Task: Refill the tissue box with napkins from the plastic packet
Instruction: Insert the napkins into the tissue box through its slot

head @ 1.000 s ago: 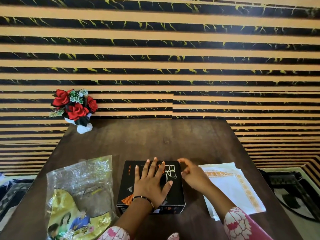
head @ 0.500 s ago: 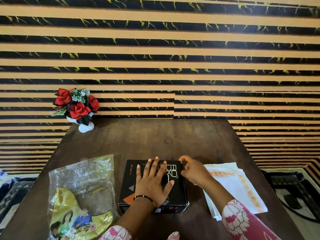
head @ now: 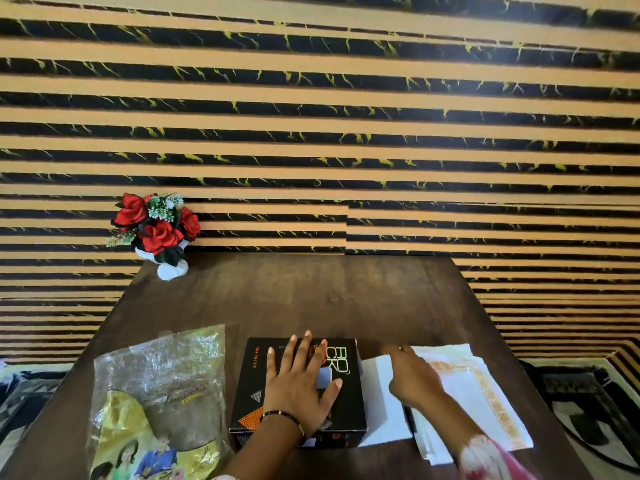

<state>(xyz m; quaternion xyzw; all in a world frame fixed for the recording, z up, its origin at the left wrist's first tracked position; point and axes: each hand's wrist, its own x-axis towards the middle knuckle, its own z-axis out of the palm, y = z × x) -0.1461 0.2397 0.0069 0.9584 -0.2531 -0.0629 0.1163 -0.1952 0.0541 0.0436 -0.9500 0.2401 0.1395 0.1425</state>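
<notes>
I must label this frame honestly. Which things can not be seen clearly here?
- Right hand, head view: motion-blurred; its grip on the napkins is unclear.
- Tissue box opening: mostly covered by the left hand.
- Plastic packet: bottom cut off by the frame; contents unreadable through crinkled film.

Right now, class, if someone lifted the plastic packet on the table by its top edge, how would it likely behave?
The plastic packet would probably sag and crumple: its clear upper part already lies wrinkled and flat. It looks light for its size, nearly emptied. The glossy film may be somewhat slippery, so a pinch would likely hold better than a flat palm.
</notes>
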